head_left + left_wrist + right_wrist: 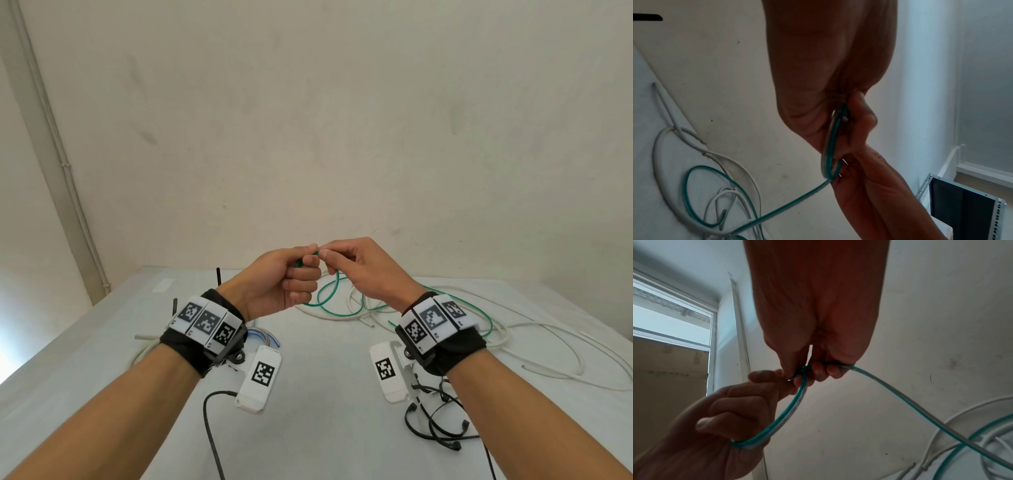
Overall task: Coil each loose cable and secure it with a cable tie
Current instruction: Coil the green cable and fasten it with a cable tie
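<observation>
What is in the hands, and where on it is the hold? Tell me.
Both the left hand and right hand pinch the green cable at a small loop near its end.

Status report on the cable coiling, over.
Left hand and right hand both pinch the green cable, first loop forming. Rest tangled among white cables on table. No tie on yet.

We find the green cable (pixel 781 420) sheathed in smooth, glossy plastic with a pale translucent stripe. The white cables (pixel 548 339) show a smooth, duller plastic jacket. The desk (pixel 325 394) carries a matt, light grey cloth-like covering. The wall (pixel 342 120) is matt painted plaster, scuffed and marked. Wrist straps (pixel 185 346) appear black fabric.
</observation>
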The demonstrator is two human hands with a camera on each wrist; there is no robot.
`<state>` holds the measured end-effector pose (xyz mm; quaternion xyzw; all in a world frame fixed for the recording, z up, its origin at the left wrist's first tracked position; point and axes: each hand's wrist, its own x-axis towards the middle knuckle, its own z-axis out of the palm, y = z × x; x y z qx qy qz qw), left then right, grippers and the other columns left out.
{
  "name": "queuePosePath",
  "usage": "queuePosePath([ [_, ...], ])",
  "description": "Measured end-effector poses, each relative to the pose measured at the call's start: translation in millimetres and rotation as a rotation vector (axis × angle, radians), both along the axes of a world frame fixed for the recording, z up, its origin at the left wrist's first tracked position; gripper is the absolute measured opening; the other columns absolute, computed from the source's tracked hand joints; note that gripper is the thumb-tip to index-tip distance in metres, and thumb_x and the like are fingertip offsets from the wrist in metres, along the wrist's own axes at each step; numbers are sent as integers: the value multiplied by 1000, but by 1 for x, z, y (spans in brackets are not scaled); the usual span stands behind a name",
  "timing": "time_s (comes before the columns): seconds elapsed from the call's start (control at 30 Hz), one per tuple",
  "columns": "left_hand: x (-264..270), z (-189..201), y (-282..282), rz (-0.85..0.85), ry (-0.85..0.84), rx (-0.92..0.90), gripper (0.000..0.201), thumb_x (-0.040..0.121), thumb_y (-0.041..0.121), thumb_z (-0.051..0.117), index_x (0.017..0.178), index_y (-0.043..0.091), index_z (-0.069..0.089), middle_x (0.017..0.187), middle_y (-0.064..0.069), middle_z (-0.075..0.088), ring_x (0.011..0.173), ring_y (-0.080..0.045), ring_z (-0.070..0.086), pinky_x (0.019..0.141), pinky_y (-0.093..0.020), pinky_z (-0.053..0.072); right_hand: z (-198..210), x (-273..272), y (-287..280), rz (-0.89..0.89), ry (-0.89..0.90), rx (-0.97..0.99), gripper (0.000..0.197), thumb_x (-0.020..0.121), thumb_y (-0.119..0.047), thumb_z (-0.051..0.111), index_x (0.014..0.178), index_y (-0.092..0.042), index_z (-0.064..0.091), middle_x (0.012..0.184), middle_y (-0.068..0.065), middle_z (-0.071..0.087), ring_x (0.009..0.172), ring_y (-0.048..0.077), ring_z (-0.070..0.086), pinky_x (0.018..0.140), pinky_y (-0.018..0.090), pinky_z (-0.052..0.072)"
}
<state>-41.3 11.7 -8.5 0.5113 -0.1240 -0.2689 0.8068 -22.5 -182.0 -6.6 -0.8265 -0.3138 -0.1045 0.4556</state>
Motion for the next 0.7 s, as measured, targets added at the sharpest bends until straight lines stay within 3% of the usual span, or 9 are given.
queuePosePath([
  [0.1,1,0,-1,46,15,-76,39,104,32,46,67,23,39,60,9,11,48,-11,8,43,-22,14,-1,0,0,-25,-38,-34,33,107,-27,55,78,-22,70,62,-8,48,55,9,33,56,27,29],
  [0.17,2,1,0,65,27,-170,40,104,31,45,66,23,37,59,9,10,48,-11,6,44,-23,12,-6,1,-1,-66,-52,-63,37,107,-33,52,83,-13,69,62,-9,45,57,12,35,58,33,30],
  [0.23,5,5,4,101,25,-293,41,106,31,42,66,23,37,60,8,10,48,-11,7,44,-22,13,-15,2,-2,-111,-36,-65,42,109,-38,47,86,-11,70,70,-16,58,59,17,41,59,35,35],
  [0.3,9,11,7,158,13,-425,43,108,31,39,66,22,38,60,8,11,50,-11,8,45,-21,16,-24,3,-5,-139,-13,-77,38,110,-31,45,87,-13,69,90,-15,69,58,13,44,58,31,36],
  [0.33,12,15,10,188,4,-480,45,109,31,37,66,21,39,58,8,13,50,-10,9,45,-20,17,-29,5,-6,-148,2,-78,32,110,-26,44,95,-17,71,95,-12,68,60,8,46,61,25,36],
  [0.4,17,23,14,247,-19,-559,46,109,31,36,65,20,42,54,7,20,51,-10,11,45,-20,22,-36,7,-7,-162,26,-73,31,109,-19,45,127,-25,69,92,-6,58,71,4,51,71,22,39],
  [0.5,21,36,20,343,-59,-604,41,107,27,38,68,18,44,57,6,27,50,-10,19,49,-21,26,-37,14,-4,-176,24,-33,40,105,-12,51,140,-27,62,92,-5,55,77,12,55,75,26,41],
  [0.63,19,49,17,421,-125,-619,35,107,24,38,73,16,45,63,4,31,53,-12,29,57,-24,32,-22,10,2,-145,24,109,37,101,-8,54,129,-31,60,94,-1,60,71,10,56,67,20,47],
  [0.7,19,54,12,455,-176,-606,34,108,23,38,75,15,46,66,2,35,55,-13,33,59,-25,36,-15,3,7,-131,2,108,29,100,-6,53,119,-27,59,91,2,62,65,4,52,61,13,42],
])
